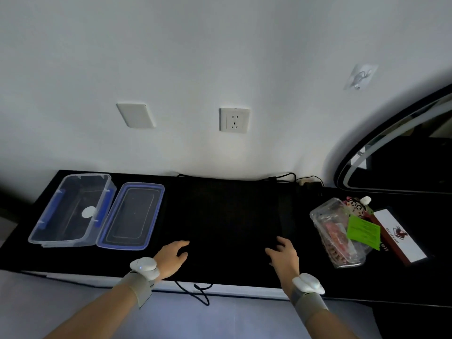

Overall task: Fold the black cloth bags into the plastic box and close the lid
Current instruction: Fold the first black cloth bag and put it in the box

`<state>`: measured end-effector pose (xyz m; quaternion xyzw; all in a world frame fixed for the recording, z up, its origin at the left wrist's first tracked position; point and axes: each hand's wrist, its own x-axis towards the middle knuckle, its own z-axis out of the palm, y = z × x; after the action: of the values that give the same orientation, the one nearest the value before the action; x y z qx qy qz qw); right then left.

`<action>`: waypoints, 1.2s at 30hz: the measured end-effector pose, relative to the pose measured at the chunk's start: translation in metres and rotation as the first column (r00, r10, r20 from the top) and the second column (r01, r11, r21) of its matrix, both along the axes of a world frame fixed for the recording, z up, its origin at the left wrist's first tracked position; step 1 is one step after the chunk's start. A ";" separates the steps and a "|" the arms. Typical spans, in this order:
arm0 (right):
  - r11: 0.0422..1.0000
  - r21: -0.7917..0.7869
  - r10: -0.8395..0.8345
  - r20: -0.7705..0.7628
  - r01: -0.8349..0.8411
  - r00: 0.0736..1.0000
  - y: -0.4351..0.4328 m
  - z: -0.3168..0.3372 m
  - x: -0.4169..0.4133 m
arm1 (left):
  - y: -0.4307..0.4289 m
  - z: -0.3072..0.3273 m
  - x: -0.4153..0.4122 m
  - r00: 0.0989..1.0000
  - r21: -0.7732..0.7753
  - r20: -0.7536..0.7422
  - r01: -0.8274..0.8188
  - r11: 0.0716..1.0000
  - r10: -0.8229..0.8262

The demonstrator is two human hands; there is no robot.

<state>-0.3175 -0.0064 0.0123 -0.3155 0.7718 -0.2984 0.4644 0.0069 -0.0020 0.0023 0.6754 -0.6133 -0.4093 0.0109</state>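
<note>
Low in the frame, our left hand (pixel 171 259) and right hand (pixel 285 256) rest on the near corners of the black cloth bag (pixel 230 216), fingers bent; pinching or not, we cannot tell. The bag runs away from them, mid-frame; the plastic box (pixel 61 241) sits left, nearer the left hand.
</note>
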 end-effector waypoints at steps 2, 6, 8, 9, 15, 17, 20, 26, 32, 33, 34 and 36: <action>0.999 0.010 0.040 -0.015 -0.040 0.999 -0.004 0.010 0.007 | -0.006 0.007 -0.002 0.998 -0.013 -0.059 0.009 1.000 -0.010; 0.996 -0.011 0.091 0.017 -0.090 0.996 -0.007 0.029 0.028 | -0.018 0.016 -0.004 0.976 0.040 -0.217 0.017 0.999 -0.008; 0.994 -0.029 0.105 0.022 -0.105 0.994 -0.007 0.041 0.040 | -0.024 0.021 -0.004 0.953 0.064 -0.303 0.006 0.998 0.014; 0.992 -0.039 0.117 0.018 -0.116 0.993 -0.006 0.047 0.049 | -0.027 0.024 -0.001 0.939 0.071 -0.342 -0.006 0.997 0.030; 0.976 -0.061 0.212 0.012 -0.211 0.977 -0.005 0.075 0.111 | -0.042 0.020 0.040 0.818 0.213 -0.558 -0.017 0.977 0.136; 0.962 -0.084 0.258 -0.028 -0.259 0.966 -0.003 0.079 0.126 | -0.047 0.021 0.047 0.750 0.269 -0.628 -0.041 0.962 0.208; 0.942 -0.099 0.313 -0.074 -0.320 0.947 -0.005 0.076 0.168 | -0.055 0.024 0.068 0.616 0.394 -0.704 -0.075 0.916 0.354; 0.859 -0.087 0.479 -0.209 -0.504 0.853 -0.010 0.060 0.222 | -0.060 0.037 0.069 0.597 0.423 -0.689 -0.130 0.897 0.411; 0.776 -0.048 0.594 -0.276 -0.628 0.756 -0.016 0.024 0.263 | -0.067 0.014 0.078 0.616 0.351 -0.661 -0.251 0.902 0.429; 0.761 -0.039 0.613 -0.285 -0.648 0.737 -0.016 0.018 0.267 | -0.069 0.008 0.079 0.614 0.350 -0.657 -0.265 0.898 0.438; 0.746 -0.029 0.630 -0.294 -0.665 0.719 -0.016 0.012 0.271 | -0.071 0.002 0.079 0.611 0.352 -0.649 -0.285 0.891 0.452; 0.731 -0.015 0.649 -0.296 -0.683 0.701 -0.014 0.005 0.278 | -0.074 -0.008 0.082 0.612 0.346 -0.632 -0.326 0.880 0.475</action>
<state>-0.0399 -0.0207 0.0177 -0.6390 0.6410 -0.1113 0.4105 0.0890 -0.0757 -0.0059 0.5864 -0.3512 -0.6793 0.2672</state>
